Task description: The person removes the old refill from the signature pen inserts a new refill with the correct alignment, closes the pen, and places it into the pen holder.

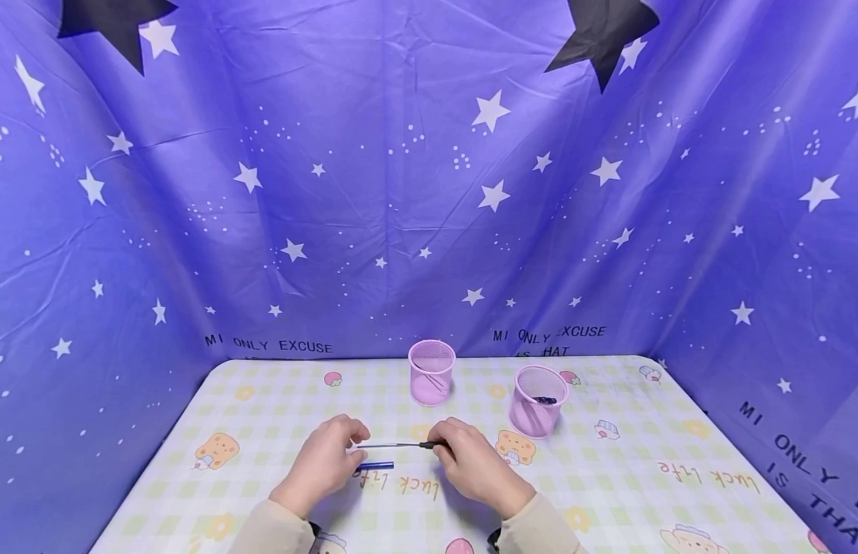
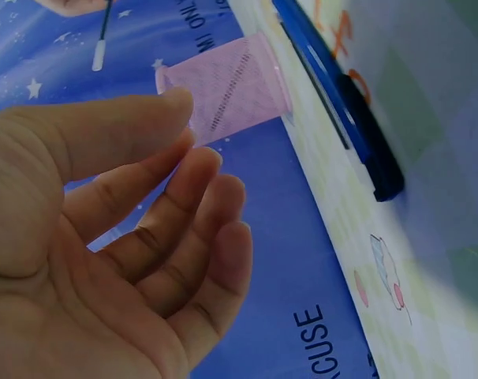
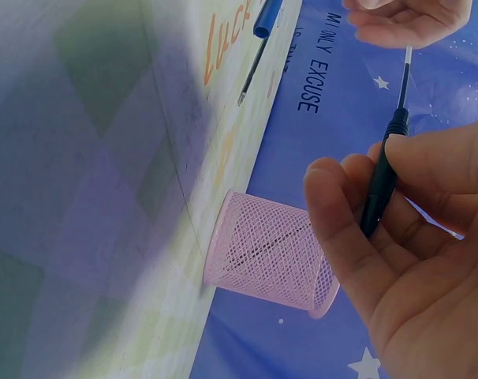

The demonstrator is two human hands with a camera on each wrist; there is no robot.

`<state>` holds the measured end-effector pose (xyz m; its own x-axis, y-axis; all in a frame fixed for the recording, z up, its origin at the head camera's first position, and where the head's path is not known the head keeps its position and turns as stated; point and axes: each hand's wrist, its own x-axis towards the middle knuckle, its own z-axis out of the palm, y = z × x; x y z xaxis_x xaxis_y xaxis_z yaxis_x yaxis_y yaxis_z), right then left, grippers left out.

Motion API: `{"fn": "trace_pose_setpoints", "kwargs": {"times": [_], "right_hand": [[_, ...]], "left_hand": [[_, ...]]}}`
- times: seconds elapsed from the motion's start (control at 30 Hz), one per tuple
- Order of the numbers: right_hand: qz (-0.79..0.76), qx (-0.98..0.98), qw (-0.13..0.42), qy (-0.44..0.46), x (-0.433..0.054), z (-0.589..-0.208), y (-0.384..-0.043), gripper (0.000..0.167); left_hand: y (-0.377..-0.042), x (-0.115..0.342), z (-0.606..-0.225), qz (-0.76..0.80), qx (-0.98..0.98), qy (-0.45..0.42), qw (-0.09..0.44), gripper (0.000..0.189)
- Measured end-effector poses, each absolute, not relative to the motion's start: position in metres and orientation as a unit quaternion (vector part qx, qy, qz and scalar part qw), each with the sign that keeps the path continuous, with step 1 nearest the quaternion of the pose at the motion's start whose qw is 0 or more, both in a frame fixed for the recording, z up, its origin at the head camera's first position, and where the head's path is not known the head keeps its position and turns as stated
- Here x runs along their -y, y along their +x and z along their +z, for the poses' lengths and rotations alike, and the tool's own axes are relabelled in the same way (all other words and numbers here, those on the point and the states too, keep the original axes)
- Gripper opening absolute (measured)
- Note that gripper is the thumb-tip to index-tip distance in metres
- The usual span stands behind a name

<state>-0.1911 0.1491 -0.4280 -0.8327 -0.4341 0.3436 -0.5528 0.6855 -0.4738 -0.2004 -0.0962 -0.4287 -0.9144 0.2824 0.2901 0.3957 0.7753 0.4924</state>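
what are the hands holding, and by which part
The right hand pinches a slim, black, plastic-looking pen piece near the end where a thin, part-dark refill sticks out; the left hand holds nothing visible.

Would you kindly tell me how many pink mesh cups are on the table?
2. One pink mesh cup stands near the back edge of the table; the second cup stands to its right, farther from that edge.

I count one left hand (image 1: pixel 323 462), one right hand (image 1: pixel 475 465), two pink mesh cups (image 1: pixel 429 391), one blue pen barrel (image 1: pixel 380 465), one black pen grip (image 3: pixel 380 185), two thin refills (image 3: pixel 253 77), two large black stars (image 1: pixel 602 35), dark contents (image 1: pixel 544 400) in one cup too small to tally
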Motion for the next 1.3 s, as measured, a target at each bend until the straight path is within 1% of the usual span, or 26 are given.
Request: {"fn": "trace_pose_setpoints", "kwargs": {"times": [0.2,0.47,0.7,1.07,1.3], "right_hand": [[0.290,0.912,0.103,0.272,-0.149,-0.429,-0.191,0.012],[0.288,0.910,0.110,0.276,-0.148,-0.429,-0.191,0.012],[0.286,0.913,0.103,0.273,-0.148,-0.429,-0.191,0.012],[0.282,0.915,0.102,0.272,-0.148,-0.430,-0.190,0.012],[0.284,0.915,0.101,0.270,-0.148,-0.429,-0.190,0.012]], "left_hand": [[-0.200,0.096,-0.435,-0.263,0.943,-0.187,0.086,0.018],[-0.200,0.095,-0.438,-0.297,0.933,-0.198,0.046,0.019],[-0.204,0.094,-0.443,-0.309,0.931,-0.191,0.010,0.021],[-0.207,0.091,-0.451,-0.297,0.938,-0.178,-0.004,0.016],[-0.206,0.092,-0.451,-0.291,0.937,-0.195,-0.011,0.019]]}}
